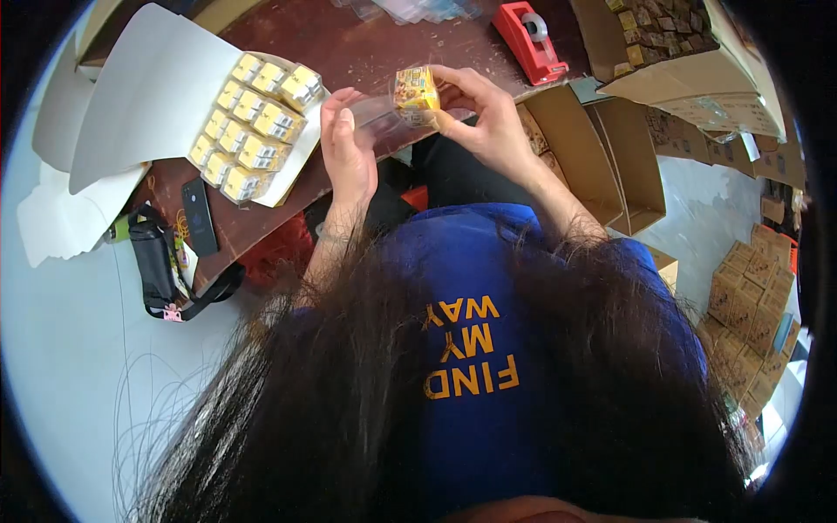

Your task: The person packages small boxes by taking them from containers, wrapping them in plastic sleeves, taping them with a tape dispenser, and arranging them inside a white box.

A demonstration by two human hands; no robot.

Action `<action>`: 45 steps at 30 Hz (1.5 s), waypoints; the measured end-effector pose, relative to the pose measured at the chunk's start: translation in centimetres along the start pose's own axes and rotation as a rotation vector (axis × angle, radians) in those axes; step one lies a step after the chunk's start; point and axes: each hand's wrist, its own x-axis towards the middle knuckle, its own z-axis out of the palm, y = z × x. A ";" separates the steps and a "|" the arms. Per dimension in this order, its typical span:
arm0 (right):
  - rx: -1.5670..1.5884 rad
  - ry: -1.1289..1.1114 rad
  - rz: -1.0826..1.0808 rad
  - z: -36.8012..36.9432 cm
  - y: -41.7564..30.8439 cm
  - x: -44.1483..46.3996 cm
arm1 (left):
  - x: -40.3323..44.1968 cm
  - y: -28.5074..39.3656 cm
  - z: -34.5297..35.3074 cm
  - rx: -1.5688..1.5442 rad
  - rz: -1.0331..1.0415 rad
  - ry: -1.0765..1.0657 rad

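My right hand [488,118] grips a small yellow printed box [415,89] between thumb and fingers, above the table's near edge. A clear plastic wrapper [373,116] stretches from around this box toward my left hand [349,157]. The fingers and thumb of my left hand close on the wrapper's loose end. Left of my hands, several similar small boxes [253,118] in clear wrapping stand in rows on a white sheet [131,96], their pale sides facing up.
A red tape dispenser [529,44] stands at the table's far right. An open carton [697,91] holds many small boxes, and another open carton [602,157] sits below. A phone [199,218] and a black bag [157,261] lie left. Stacked cartons [750,305] stand on the floor.
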 end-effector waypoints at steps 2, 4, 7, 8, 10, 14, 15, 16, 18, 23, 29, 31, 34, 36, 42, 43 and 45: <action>-0.104 0.027 -0.060 0.3 -0.2 -0.1 | -0.2 0.2 -0.1 0.043 0.048 0.019; -0.196 -0.009 -0.099 0.0 -0.4 -0.4 | -0.2 0.5 -0.5 0.084 0.065 -0.031; -0.287 -0.041 -0.134 -0.1 -0.4 -0.9 | -0.5 0.5 -0.9 0.128 0.078 -0.083; -0.246 -0.012 -0.139 0.2 -0.1 -1.2 | -0.7 0.5 -0.8 0.134 0.079 -0.083; -0.162 0.049 -0.154 0.7 0.5 -1.4 | -0.8 0.4 -0.5 0.150 0.086 -0.089; -0.024 -0.127 0.016 -0.3 -0.7 -1.9 | -0.5 0.2 -1.0 0.183 0.028 -0.099; 0.027 -0.231 0.108 -0.7 -1.1 -2.1 | -0.4 0.2 -1.3 0.198 -0.006 -0.100; 0.082 -0.332 0.203 -0.7 -1.2 -2.4 | -0.6 0.1 -1.7 0.216 -0.044 -0.101; 0.143 -0.371 0.279 -0.2 -0.9 -2.5 | -1.1 -0.1 -1.4 0.228 -0.056 -0.125; 0.308 -0.493 0.503 0.0 -0.5 -2.3 | -2.1 -1.5 1.4 0.216 -0.053 -0.095; 0.136 -0.644 0.364 -5.4 0.4 2.0 | 0.0 0.3 -0.3 0.128 -0.498 -0.432; 0.056 -0.971 0.420 -5.9 -1.2 4.1 | 3.2 -0.1 -2.2 0.202 -0.812 -0.877; 0.017 -0.939 0.285 -7.6 -0.8 8.0 | 6.1 -2.3 -0.8 0.500 -0.474 -0.714; -0.254 -0.474 -0.174 -10.3 0.0 12.5 | 7.3 -4.0 0.1 0.742 -0.155 -0.491; -1.000 0.119 0.044 -23.9 12.4 28.1 | 9.6 -9.0 -1.0 1.330 0.425 -0.299; -1.123 0.248 0.055 -25.3 15.0 30.2 | 9.4 -8.9 -0.8 1.309 0.407 -0.299; -1.236 0.185 -0.006 -27.8 19.9 33.9 | 9.5 -8.4 -0.5 1.271 0.373 -0.295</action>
